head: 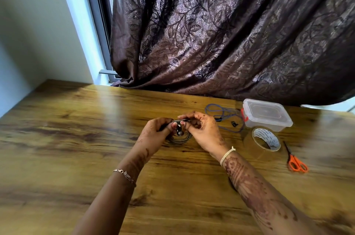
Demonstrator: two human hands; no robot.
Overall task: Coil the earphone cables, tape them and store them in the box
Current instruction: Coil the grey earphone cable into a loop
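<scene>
Hands, left [153, 135] and right [201, 129], fingers pinching coiled dark earphone cable [179, 135] above wooden desk [76, 138], left of clear lidded plastic box [267, 114].

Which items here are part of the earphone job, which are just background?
Job: dark coiled earphone cable held by left hand and right hand; loose blue earphone cable; clear lidded plastic box; clear tape roll; orange-handled scissors.
Background: brown leaf-patterned curtain; wooden table.

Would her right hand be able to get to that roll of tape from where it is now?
Probably yes, once it lets go. The right hand is busy pinching the dark earphone cable with the left hand. The tape roll lies just to its right on the table, with nothing between them.
</scene>
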